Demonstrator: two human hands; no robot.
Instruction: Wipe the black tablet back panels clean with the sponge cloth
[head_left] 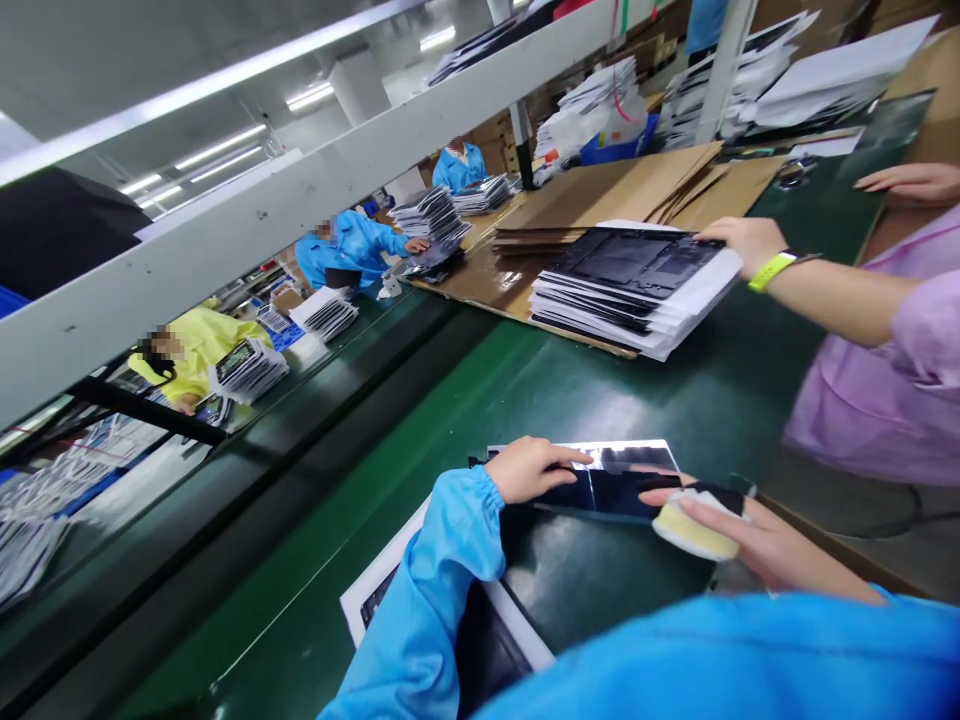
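On the green work surface before me lies a dark, glossy flat panel (611, 490) with a pale reflective strip along its far edge. My left hand (534, 470) rests on the panel's left part with fingers stretched out. At its right end my right hand (765, 540) grips a roll of tape (694, 528), pale yellow and white and round, between thumb and fingers. A dark piece near the roll is partly hidden by that hand. Under my left forearm lies another dark panel (487, 650) on a white sheet, mostly covered by my sleeve.
A co-worker's hand (742, 240) with a yellow wristband touches a stack of dark panels and white sheets (630, 290). Cardboard sheets (592, 200) lie behind it. A white beam (300, 200) crosses overhead. Other people work at the left beside piled panels (251, 372).
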